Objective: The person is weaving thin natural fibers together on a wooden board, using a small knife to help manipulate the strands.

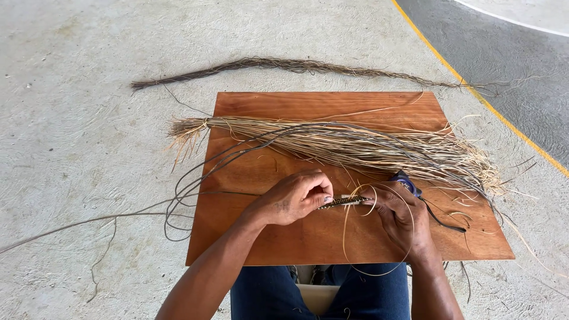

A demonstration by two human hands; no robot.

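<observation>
left hand (294,198): grip clamped on short woven strip (344,201) at frame centre | right hand (403,216): grip closed on the strip's other end (pale fibre strand (347,237) looped below) | wooden board (296,237) underneath, straw bundle (332,142) lying across its upper part

Smooth matt wooden board (308,237), dry straw-like fibres (355,145), rough concrete floor (77,136)

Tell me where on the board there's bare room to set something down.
The board is bare at its near left corner, below the left hand, and along its far edge behind the pale fibre bundle. The near right corner is mostly free. It is crowded across the middle, under the bundle and dark strands, and around the right hand.
</observation>
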